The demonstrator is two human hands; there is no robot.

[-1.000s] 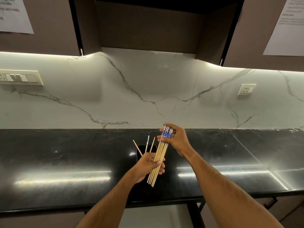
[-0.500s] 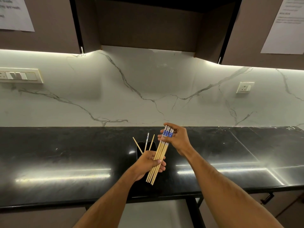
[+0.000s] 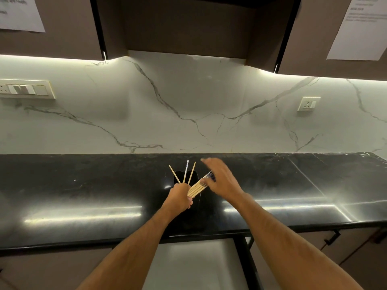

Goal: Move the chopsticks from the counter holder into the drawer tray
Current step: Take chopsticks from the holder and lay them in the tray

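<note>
— Where's the holder [image 3: 195, 178]?
— On the counter [image 3: 83, 185], three chopsticks [image 3: 185, 173] standing in it.
— And the drawer [image 3: 194, 266]?
— Below the counter's front edge, directly before the holder.

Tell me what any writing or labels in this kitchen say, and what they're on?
Nothing can be quoted.
Left paper sheet on the cabinet door: printed lines, too blurred to read.
Right paper sheet on the cabinet door: printed lines, too small and blurred.
Blue pattern on the chopsticks: not legible as text.
</note>
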